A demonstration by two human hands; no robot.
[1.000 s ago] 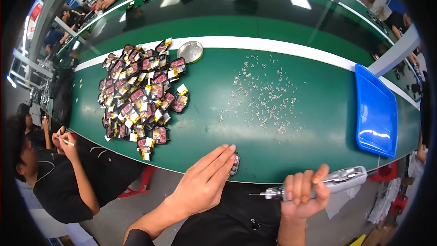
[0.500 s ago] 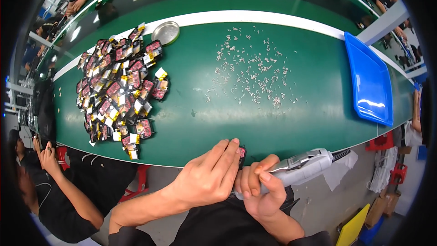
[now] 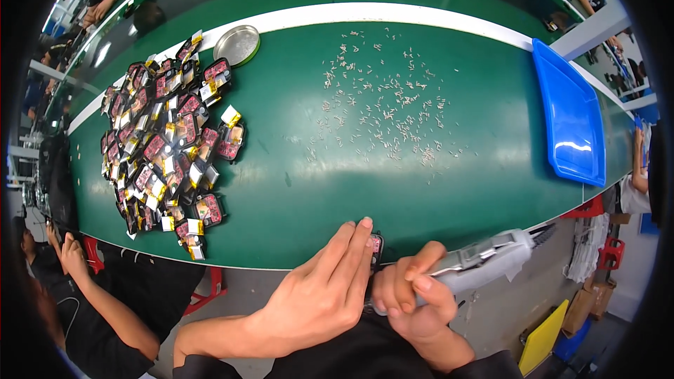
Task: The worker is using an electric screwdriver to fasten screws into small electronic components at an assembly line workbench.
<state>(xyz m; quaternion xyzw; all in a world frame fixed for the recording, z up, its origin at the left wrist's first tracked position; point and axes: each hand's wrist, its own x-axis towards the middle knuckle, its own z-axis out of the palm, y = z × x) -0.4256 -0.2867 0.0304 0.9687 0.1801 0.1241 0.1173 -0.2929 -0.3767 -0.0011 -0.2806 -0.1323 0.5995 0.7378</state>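
Observation:
My left hand [image 3: 316, 288] lies over a small black case with a red circuit board [image 3: 377, 246] at the table's near edge. Its fingers are close together, and the case shows only past the fingertips. My right hand [image 3: 414, 298] is wrapped round a grey electric screwdriver [image 3: 481, 263] with a long lever and a black coiled cord. The screwdriver slants down toward the case; its tip is hidden by my hands. On the left side of the table lies a heap of similar black cases [image 3: 156, 144] with red boards and silver-and-yellow battery packs.
Tiny screw-like pieces [image 3: 404, 130] are scattered over the green table [image 3: 281, 196]. A round metal dish [image 3: 236, 45] stands beyond the heap. A blue tray [image 3: 570, 116] sits at the right. Left of me is a co-worker's arm [image 3: 105, 302]; red stools [image 3: 210, 288] stand below.
The view has turned slightly, so the heap and dish appear farther left. The screwdriver's cord end has shifted a little to the right. Both hands keep nearly the same hold.

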